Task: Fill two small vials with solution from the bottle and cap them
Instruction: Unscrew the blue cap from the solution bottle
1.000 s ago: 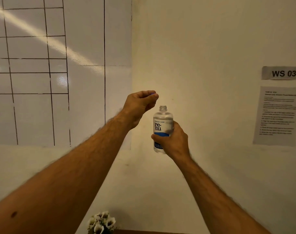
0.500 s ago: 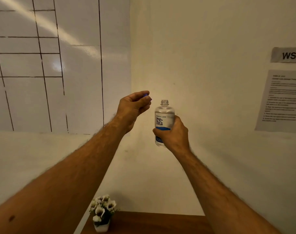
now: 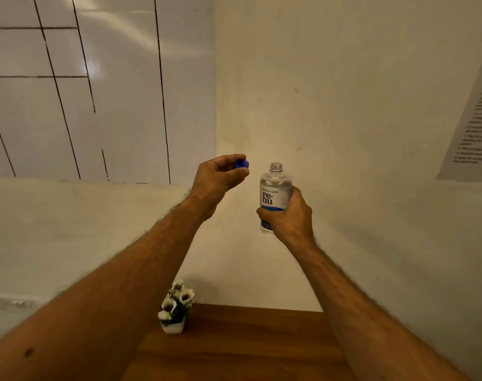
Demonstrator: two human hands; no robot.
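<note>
The bottle point(image 3: 275, 193) was clear, smooth plastic, rounded at the shoulders, its threaded neck uncapped, with a white and blue label. The right hand point(image 3: 289, 215) gripped its lower half, fingers curled round the label, bottle upright above them. The left hand point(image 3: 218, 180), raised beside it, pinched a small blue ridged cap point(image 3: 242, 163) between thumb and fingertips.

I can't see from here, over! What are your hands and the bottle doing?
Left hand pinches blue cap. Right hand grips bottle, upright, neck open. No vials in view. Nothing in the way.
</note>
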